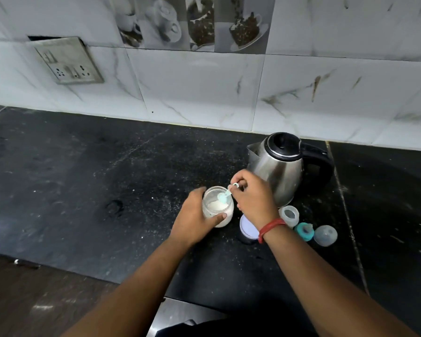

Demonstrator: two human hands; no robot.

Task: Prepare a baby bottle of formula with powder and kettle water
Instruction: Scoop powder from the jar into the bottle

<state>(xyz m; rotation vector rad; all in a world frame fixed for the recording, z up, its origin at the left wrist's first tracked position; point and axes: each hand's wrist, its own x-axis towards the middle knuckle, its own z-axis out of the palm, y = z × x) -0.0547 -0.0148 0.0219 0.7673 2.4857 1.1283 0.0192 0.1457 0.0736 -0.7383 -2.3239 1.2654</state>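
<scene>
Left hand wrapped round jar, beside kettle; right hand pinching scoop inside. Risk: powder spill if scoop tilts.

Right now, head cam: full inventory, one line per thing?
powder jar: 1, clear, white powder inside, counter centre
scoop: 1, pale teal, over jar mouth
kettle: 1, steel with black lid and handle, behind right hand
jar lid: 1, white, right of jar
baby bottle: 1, clear, open, in front of kettle
teat ring: 1, teal, right of bottle
bottle cap: 1, clear, rightmost
socket plate: 1, grey, wall
left hand: grips jar
right hand: pinches scoop, red band at wrist
</scene>
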